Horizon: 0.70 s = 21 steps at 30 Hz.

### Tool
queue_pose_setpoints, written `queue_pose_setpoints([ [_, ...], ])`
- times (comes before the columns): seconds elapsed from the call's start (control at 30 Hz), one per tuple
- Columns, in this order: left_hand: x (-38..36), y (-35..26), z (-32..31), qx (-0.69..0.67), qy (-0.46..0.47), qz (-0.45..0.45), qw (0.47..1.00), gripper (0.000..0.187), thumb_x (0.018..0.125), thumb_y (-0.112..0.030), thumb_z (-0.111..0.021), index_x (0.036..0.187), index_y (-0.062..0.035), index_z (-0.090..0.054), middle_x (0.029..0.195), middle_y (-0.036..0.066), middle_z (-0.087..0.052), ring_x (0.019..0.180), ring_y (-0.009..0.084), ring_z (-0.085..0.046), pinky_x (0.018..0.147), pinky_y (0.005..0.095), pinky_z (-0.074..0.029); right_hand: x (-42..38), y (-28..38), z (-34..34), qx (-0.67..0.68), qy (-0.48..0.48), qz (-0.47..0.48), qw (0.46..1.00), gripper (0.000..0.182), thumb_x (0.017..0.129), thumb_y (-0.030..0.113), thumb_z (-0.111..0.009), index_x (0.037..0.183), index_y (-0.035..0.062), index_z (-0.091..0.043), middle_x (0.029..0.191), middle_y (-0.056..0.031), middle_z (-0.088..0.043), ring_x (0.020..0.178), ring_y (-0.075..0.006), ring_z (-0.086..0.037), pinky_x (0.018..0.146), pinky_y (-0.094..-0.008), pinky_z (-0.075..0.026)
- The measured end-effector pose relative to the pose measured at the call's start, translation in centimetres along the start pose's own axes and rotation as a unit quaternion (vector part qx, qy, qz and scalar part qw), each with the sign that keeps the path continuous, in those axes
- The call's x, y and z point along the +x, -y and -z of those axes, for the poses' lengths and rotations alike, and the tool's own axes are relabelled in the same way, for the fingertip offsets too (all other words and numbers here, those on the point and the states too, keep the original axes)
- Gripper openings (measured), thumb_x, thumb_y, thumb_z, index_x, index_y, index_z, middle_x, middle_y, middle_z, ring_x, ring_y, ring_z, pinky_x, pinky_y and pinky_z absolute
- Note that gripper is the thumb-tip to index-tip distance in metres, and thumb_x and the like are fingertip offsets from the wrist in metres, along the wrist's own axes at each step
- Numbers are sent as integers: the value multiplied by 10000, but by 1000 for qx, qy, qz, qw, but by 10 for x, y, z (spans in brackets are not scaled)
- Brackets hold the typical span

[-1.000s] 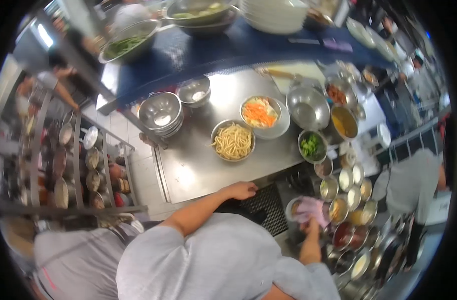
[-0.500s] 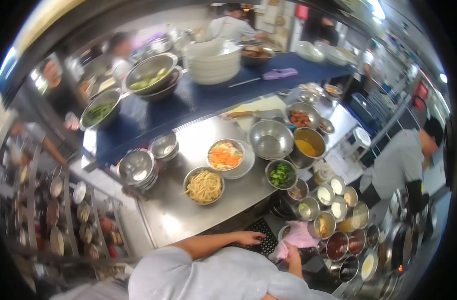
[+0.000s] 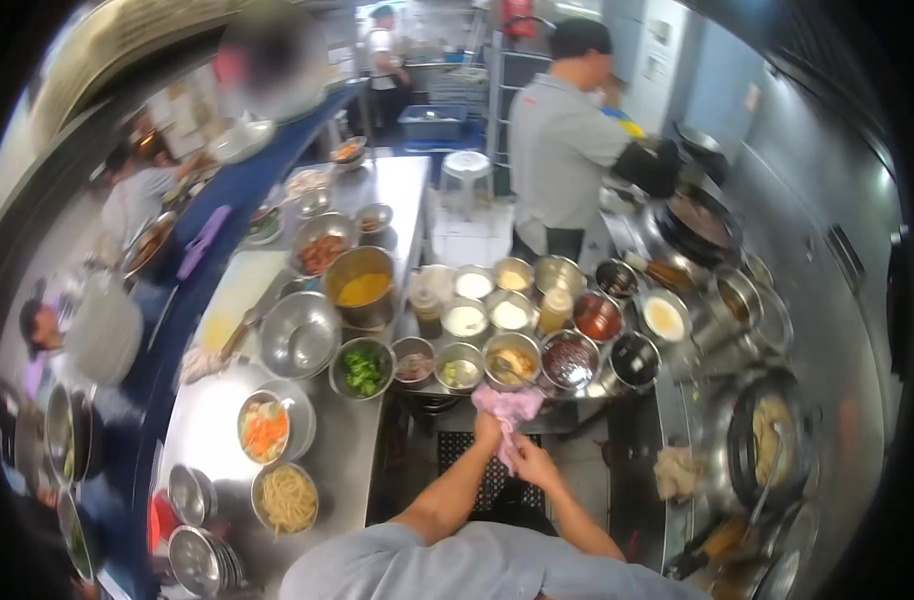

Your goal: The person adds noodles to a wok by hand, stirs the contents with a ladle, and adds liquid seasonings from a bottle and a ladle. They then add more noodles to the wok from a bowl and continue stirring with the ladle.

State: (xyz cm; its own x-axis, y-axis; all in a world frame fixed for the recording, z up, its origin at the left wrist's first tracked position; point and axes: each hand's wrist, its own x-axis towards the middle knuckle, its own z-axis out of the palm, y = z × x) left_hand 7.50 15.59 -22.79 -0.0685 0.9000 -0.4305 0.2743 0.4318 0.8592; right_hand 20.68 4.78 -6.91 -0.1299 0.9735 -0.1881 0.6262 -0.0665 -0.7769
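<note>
A crumpled pink cloth (image 3: 507,402) is gathered in front of my body, below the row of metal containers. My left hand (image 3: 487,430) is closed on its left part, fingers partly hidden by the folds. Lower and to the right, my right hand (image 3: 533,463) grips the cloth's hanging end. Just beyond the cloth stands a metal container of yellowish chopped food (image 3: 512,360) with a spoon in it. A container of dark red sauce (image 3: 570,360) sits to its right, and one with pale green pieces (image 3: 459,367) to its left.
On the steel counter at left stand bowls of noodles (image 3: 285,498), shredded carrot (image 3: 264,432) and greens (image 3: 363,370), plus a knife (image 3: 241,333). At right, a wok (image 3: 772,440) holds food and a ladle. A co-worker (image 3: 562,150) stands ahead by the stove.
My view has turned right, toward the sauce containers and stove. My left hand, earlier apart with fingers extended, has come onto the pink cloth beside my right hand.
</note>
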Motion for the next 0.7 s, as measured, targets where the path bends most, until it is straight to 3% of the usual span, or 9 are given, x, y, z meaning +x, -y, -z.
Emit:
queue_pose_setpoints([
  [0.07,-21,-8,9,-55,-105,-95,988,592,860,-265,-631,1300,87,-448,1012,243,-666,948,313,-665,732,386,-530,-30,-21,16,-20,58,-21,998,381,908,311,-574,1209,80,-605,931,-165,-681,792,-278,-665,718,-373,-523],
  [0.13,-10,40,26,53,-9,-84,995,689,848,-295,-647,1344,101,-379,1086,252,-645,1013,314,-641,784,379,-525,-66,-71,10,62,61,-41,995,344,930,277,-560,1204,76,-614,813,-90,-674,664,-160,-629,619,-325,-522],
  [0.23,-57,77,78,243,237,-39,940,594,843,-335,-652,1301,11,-500,1192,257,-602,1111,353,-590,942,408,-471,-115,-122,21,137,45,-176,974,330,886,303,-580,1141,105,-652,956,-166,-696,818,-296,-683,770,-380,-519],
  [0.27,-84,75,95,377,345,-85,855,491,872,-379,-602,1232,-46,-593,1234,217,-597,1113,374,-586,932,405,-483,-122,-134,29,125,39,-184,974,322,884,299,-579,1126,100,-654,945,-160,-696,816,-294,-680,764,-381,-519],
  [0.3,-62,163,98,432,502,-356,659,482,892,-413,-550,1188,-40,-629,1248,197,-597,1124,388,-577,941,411,-477,-128,-142,43,115,29,-197,973,314,882,294,-578,1112,95,-656,935,-155,-696,814,-291,-677,758,-381,-519],
  [0.37,-83,142,103,472,447,-105,753,472,892,-408,-555,1166,-32,-633,1208,202,-612,1104,389,-587,922,415,-481,-141,-163,64,97,-22,-191,977,288,876,298,-575,1057,90,-659,897,-136,-692,815,-295,-665,739,-395,-515],
  [0.47,-84,114,60,448,312,12,838,458,892,-401,-561,1134,-20,-638,1149,208,-634,1073,390,-601,893,420,-486,-147,-141,152,65,-159,-211,962,279,872,297,-566,1059,109,-655,892,-160,-678,808,-336,-651,719,-420,-508],
  [0.6,-51,72,-10,432,271,-92,855,443,892,-392,-570,1091,-4,-646,1070,216,-664,1032,391,-621,855,428,-494,-170,-138,261,-28,-410,-102,906,289,887,231,-562,1130,87,-626,885,-196,-647,791,-363,-627,705,-446,-493],
  [0.7,-78,-111,-96,440,406,-278,751,371,913,-365,-563,1019,-24,-664,963,220,-673,958,355,-652,796,427,-496,-227,-96,338,-106,-515,-215,823,401,893,275,-583,1249,94,-543,1086,-198,-604,1006,-363,-578,839,-486,-454],
])
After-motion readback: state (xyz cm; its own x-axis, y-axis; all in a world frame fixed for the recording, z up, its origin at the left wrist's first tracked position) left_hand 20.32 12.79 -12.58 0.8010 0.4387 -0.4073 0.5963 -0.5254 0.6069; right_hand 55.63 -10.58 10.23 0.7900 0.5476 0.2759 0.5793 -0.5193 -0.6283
